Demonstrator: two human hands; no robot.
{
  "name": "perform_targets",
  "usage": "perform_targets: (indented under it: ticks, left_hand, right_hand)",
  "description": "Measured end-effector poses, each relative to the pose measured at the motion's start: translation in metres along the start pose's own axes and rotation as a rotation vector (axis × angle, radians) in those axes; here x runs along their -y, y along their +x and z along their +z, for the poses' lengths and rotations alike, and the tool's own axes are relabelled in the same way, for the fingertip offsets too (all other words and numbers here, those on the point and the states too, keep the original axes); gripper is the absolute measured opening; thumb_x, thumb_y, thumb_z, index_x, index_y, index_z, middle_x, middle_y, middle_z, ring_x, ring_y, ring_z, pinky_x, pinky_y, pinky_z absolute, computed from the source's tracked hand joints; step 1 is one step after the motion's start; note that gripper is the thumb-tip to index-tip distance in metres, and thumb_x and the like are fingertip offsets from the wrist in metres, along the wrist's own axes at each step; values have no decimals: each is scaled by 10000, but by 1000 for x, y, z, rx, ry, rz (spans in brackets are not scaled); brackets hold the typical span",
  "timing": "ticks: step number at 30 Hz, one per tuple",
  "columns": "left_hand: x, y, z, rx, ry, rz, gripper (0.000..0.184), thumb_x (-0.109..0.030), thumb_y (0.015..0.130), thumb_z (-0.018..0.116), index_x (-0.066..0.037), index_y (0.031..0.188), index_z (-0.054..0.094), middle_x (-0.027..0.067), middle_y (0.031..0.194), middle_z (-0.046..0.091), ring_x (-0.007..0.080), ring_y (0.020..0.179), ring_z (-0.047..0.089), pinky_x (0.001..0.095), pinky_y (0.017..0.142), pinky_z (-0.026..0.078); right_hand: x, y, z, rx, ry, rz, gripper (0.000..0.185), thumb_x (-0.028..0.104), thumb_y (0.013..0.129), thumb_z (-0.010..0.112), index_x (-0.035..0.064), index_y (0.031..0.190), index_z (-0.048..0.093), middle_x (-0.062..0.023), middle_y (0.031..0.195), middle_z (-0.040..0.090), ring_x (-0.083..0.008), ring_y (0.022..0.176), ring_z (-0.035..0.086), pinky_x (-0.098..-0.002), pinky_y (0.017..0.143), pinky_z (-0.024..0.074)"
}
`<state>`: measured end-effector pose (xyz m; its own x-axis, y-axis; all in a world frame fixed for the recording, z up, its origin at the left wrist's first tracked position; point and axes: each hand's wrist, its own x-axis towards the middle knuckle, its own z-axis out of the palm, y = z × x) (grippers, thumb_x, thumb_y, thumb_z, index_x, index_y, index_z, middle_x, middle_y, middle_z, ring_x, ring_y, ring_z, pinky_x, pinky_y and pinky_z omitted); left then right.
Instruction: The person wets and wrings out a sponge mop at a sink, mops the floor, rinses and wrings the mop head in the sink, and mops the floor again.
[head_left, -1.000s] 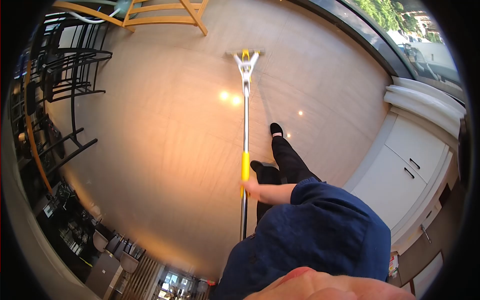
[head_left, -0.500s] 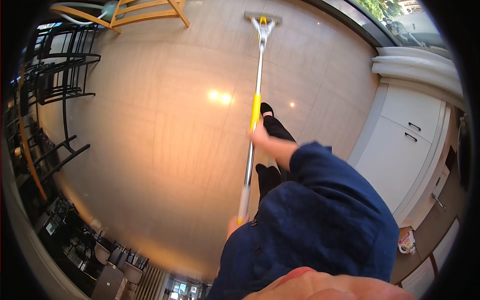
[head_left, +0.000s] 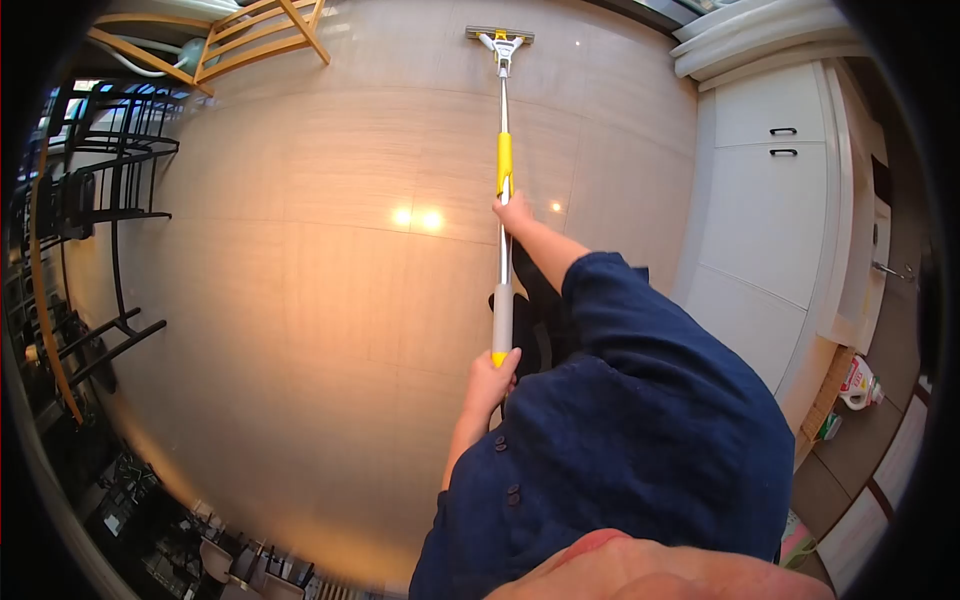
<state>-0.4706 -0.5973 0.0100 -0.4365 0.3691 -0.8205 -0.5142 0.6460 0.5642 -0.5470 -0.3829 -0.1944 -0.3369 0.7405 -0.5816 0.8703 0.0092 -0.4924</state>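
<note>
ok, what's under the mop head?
Pale floor shows around the mop head. The patch directly beneath is covered, so any dirt or water there can't be seen.

I have a pale tiled floor [head_left: 300, 320] around me, bright reflections [head_left: 432, 219] shining on it; black-framed furniture [head_left: 135, 214] and a wooden frame [head_left: 305, 32] to my left; a white cabinet [head_left: 750, 210] and white fabric folds [head_left: 750, 40] to my right.

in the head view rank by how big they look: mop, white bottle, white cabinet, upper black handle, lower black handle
Largest to smallest:
1. white cabinet
2. mop, long but thin
3. white bottle
4. upper black handle and lower black handle, too alike to rank
</note>
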Motion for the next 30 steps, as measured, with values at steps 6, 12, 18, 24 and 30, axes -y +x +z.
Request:
perform_targets:
  ticks: [6, 12, 18, 24, 30]
  left_hand:
    - [155, -110, -29, -90, 178, -244, 312, -305, 731, 569, 4, 722, 535, 76, 568, 528, 127, 569, 517, 267, 540, 403]
    - [130, -81, 41, -83, -8, -194, 318, -317, 735, 563, -5, 689, 527, 63, 560, 522, 121, 551, 504, 261, 523, 395]
    - [-39, 13, 139, 160, -255, -150, 322, -339, 779, 492, -55, 633, 449, 27, 474, 437, 106, 362, 407, 236, 326, 318]
    - [-37, 16, 172, 52, -133, -155, 304, -312, 787, 486, -72, 614, 416, 25, 470, 428, 92, 341, 390, 226, 310, 316]
    - [135, -83, 167, -438, 287, -353, 298, -268, 754, 532, 1, 627, 522, 40, 574, 516, 135, 563, 483, 297, 530, 393]
  right_hand:
    - [-100, -135, 35, 576, 30, 263, 494, 188, 677, 571, -4, 1041, 296, -172, 845, 523, -285, 671, 566, -397, 588, 482]
    - [-113, -163, -21, 600, 48, 222, 439, 157, 637, 572, -66, 951, 362, -173, 752, 528, -275, 659, 566, -357, 513, 477]
    - [-74, 78, -86, 90, 314, -128, 177, 151, 666, 541, -12, 694, 476, -108, 549, 523, -210, 481, 536, -323, 434, 422]
    - [-90, 103, -130, 424, 330, 125, 157, 143, 688, 502, -11, 689, 474, -121, 537, 515, -239, 407, 519, -350, 352, 433]
    - [-171, -140, -117, 765, 332, 446, 325, 65, 606, 595, -20, 876, 437, -127, 639, 519, -203, 527, 549, -311, 428, 450]
